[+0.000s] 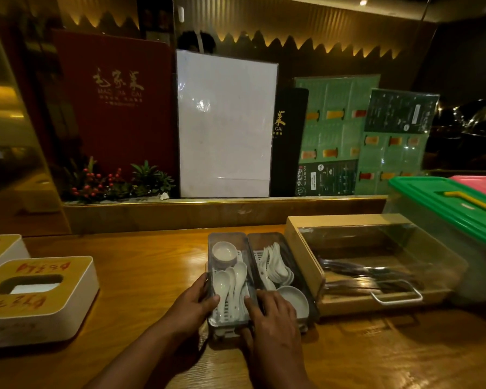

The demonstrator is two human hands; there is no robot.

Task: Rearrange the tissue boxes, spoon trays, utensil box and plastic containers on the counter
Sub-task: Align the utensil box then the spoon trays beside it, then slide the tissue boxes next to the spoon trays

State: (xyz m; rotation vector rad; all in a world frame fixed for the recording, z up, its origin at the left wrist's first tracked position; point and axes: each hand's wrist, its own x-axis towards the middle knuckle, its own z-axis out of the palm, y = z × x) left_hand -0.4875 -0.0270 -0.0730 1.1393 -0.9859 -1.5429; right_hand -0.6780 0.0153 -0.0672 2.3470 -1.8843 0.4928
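**Both hands on the left spoon tray**

A dark red menu [115, 105] stands at the far left behind the counter, lettered in gold with Chinese characters and "MAO JIA CAI" beneath. Right of it stand a blank white board [225, 124], a black menu [288, 141] ending in "CAI", and green drink cards [334, 130]. The near tissue box [40, 296] at the left carries red handwriting I cannot read.

The counter [152, 276] is glossy brown wood in a dim, amber-lit room, with a berry plant [110, 181] behind its ledge.

Two clear grey spoon trays sit side by side mid-counter, holding white spoons and small bowls. The left hand [192, 303] grips the left tray [227, 279] at its near left edge, thumb over the rim; the right hand [272, 313] clasps its near right corner, fingers spread flat. The right tray [278, 273] touches a wooden utensil box [371, 265] with a clear lid. A green-lidded container [446, 200] stands far right.
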